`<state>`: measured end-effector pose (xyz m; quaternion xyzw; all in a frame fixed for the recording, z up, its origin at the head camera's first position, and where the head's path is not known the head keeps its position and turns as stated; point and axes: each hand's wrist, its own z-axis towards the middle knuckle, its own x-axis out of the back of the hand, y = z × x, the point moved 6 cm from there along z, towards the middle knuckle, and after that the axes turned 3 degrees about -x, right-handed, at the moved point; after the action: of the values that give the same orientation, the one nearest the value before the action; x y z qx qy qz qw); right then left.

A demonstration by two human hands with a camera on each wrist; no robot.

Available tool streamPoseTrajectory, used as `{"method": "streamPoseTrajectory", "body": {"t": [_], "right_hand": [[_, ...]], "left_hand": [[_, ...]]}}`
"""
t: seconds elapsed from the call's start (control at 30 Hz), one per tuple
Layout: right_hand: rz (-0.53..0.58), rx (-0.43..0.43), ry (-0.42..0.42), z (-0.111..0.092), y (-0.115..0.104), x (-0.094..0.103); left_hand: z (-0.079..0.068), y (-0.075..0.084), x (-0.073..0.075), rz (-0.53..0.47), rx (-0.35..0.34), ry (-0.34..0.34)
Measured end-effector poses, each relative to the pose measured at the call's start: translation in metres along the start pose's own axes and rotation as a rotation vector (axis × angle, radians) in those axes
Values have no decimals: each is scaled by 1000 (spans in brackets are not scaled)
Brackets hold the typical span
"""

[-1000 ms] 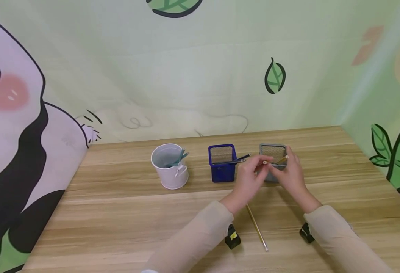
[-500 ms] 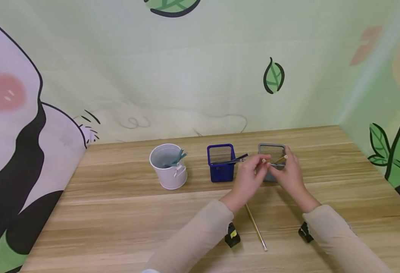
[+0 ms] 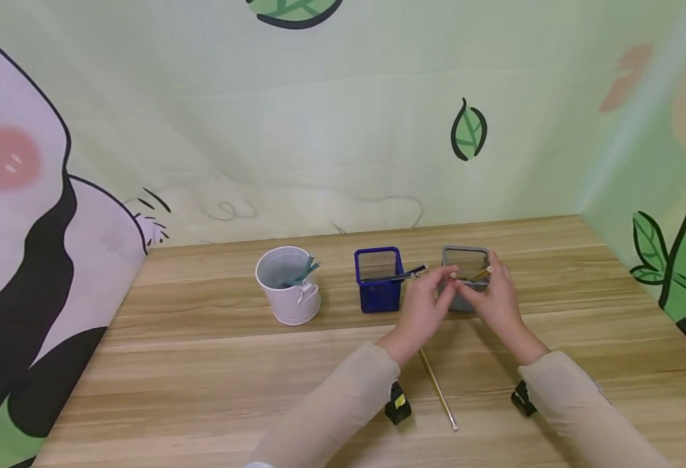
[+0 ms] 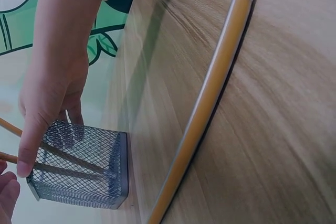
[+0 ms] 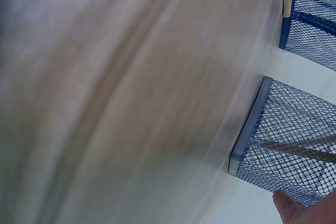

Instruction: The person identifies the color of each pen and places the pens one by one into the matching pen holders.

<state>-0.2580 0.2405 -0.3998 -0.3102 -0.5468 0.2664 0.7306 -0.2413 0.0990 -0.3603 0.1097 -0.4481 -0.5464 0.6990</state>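
Observation:
My left hand (image 3: 421,315) pinches the end of a yellow pencil (image 4: 6,157) at the rim of a grey mesh pen holder (image 4: 79,182). My right hand (image 3: 502,302) grips that same holder, its thumb at the rim and its fingers around the far side. A second yellow pencil (image 3: 482,273) leans inside, and both pencil shafts show through the mesh in the left wrist view. Another yellow pencil (image 3: 438,390) with a white eraser lies on the table below the hands. The right wrist view catches only a fingertip (image 5: 286,205) beside the mesh.
Left of the hands stands a blue mesh pen holder (image 3: 381,299) with dark pencils (image 3: 404,276) leaning out to the right. Farther left is a white bucket (image 3: 296,311) holding several teal pencils (image 3: 308,270). A patterned curtain (image 3: 319,143) rises behind the wooden table (image 3: 203,377).
My left fingertips have shifted slightly left at the grey holder's rim. My right hand keeps its grip. The head view has drifted a little.

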Motion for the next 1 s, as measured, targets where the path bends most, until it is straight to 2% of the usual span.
{"method": "streamPoseTrajectory", "body": {"t": [0.63,0.83,1.0], "right_hand": [[7,-27,-22,-1,-2,1],[-2,-4,-11,-1,-2,-1],[-3,-9,-8,0,-1,-1]], "left_hand": [[-1,-1,1,1,37,-27],[-10,-3,-1,-10,76,-62],[-16,0,1,15,93,-63]]}}
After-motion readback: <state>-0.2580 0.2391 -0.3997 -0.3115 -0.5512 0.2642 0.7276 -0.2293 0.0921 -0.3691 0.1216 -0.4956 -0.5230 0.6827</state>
